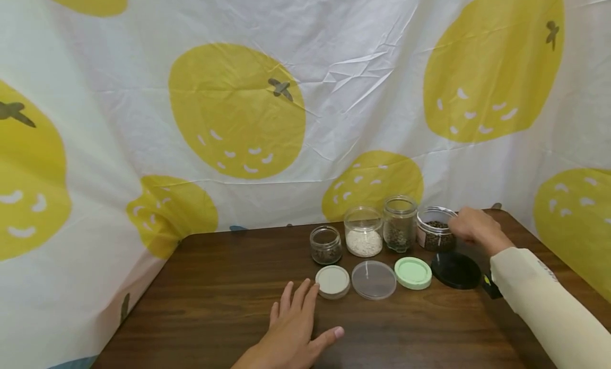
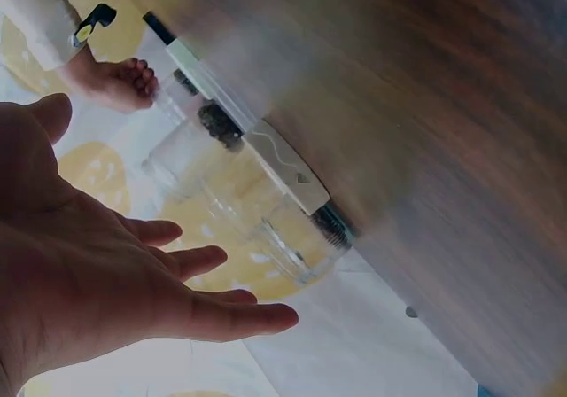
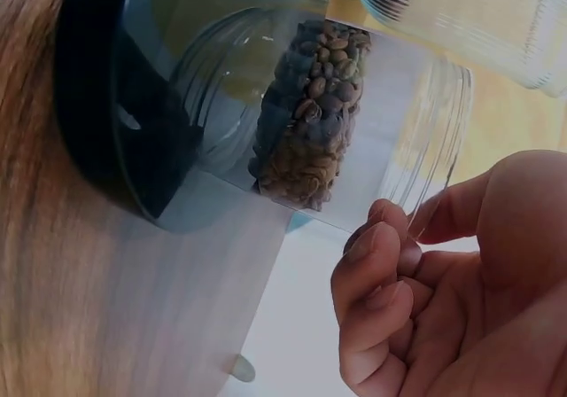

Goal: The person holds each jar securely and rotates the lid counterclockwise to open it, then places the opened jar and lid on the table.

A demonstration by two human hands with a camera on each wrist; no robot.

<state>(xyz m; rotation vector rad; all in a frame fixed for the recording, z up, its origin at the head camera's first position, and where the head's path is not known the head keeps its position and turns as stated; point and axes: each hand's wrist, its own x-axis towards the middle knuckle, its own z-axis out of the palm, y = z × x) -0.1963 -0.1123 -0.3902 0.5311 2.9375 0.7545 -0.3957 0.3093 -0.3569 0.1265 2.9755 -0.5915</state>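
My right hand (image 1: 479, 230) is at the right side of a clear jar of coffee beans (image 3: 323, 105). In the right wrist view its thumb and curled fingers (image 3: 376, 255) pinch the open rim of that jar, which stands upright on the table. A black lid (image 1: 455, 271) lies in front of the jar. My left hand (image 1: 293, 332) is low over the table with fingers spread, holding nothing. Its fingertips are right by a small white lid (image 1: 332, 281).
Left of the bean jar stand a tall jar (image 1: 400, 226) with dark contents, a jar of white grains (image 1: 364, 236) and a small glass jar (image 1: 326, 246). A clear lid (image 1: 374, 280) and a green lid (image 1: 412, 272) lie before them. A patterned curtain (image 1: 343, 109) hangs behind the wooden table (image 1: 205, 300).
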